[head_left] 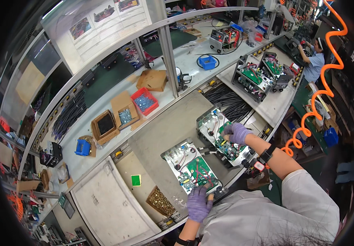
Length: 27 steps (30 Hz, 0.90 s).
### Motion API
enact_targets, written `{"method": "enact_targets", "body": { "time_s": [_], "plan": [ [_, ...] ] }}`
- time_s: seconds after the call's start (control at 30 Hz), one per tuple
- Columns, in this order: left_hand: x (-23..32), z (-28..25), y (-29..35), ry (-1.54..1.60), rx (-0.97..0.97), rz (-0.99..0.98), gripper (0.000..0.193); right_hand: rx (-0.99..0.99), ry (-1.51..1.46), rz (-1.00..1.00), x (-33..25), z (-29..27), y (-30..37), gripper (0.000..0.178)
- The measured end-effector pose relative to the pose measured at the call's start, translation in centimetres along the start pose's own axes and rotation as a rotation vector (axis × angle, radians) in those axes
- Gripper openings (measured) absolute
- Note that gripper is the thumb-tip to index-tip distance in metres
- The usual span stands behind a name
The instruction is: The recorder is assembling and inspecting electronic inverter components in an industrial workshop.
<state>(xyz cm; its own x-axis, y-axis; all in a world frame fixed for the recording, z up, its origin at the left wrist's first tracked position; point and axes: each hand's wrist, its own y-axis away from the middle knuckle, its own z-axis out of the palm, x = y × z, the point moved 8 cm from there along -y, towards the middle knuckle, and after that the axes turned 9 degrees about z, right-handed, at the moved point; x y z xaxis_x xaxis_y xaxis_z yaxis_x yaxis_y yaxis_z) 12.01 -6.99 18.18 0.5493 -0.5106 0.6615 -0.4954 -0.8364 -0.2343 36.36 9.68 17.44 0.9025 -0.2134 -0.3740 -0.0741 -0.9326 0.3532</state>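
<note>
Two open metal chassis with green circuit boards lie side by side on the grey work board. On the left chassis (188, 158), red and black wires cross the board. My left hand (199, 205), in a purple knit glove, has its fingers bent round the near end of this chassis. My right hand (237, 134), gloved the same way, reaches over the far side of the right chassis (212, 127). Its fingers curl down among the board's parts, and what they pinch is hidden. Black cables run between the two chassis.
Beyond stand a red bin (144, 101) of screws, cardboard boxes (124, 112) and blue bins (207, 62). A carton of brass-coloured hardware (160, 201) lies left of my left hand. More chassis (255, 76) sit farther up the line. An orange coiled hose (324, 71) hangs at right, near a co-worker (314, 61).
</note>
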Motion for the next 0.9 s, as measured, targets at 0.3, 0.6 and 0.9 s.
{"method": "enact_targets", "body": {
  "time_s": [0.3, 0.6, 0.9],
  "plan": [
    [-0.6, 0.2, 0.6, 0.013, 0.042, 0.01, 0.037, 0.028, 0.03, -0.118, -0.6, 2.9, -3.2, 0.019],
    [-0.8, 0.1, 0.7, 0.017, 0.08, 0.004, 0.034, 0.081, -0.001, -0.172, -0.8, 2.8, -2.5, 0.018],
    [-1.2, 0.5, 0.9, 0.02, 0.076, -0.014, 0.036, 0.078, -0.107, -0.217, -1.0, 2.5, -2.1, 0.017]
  ]
}}
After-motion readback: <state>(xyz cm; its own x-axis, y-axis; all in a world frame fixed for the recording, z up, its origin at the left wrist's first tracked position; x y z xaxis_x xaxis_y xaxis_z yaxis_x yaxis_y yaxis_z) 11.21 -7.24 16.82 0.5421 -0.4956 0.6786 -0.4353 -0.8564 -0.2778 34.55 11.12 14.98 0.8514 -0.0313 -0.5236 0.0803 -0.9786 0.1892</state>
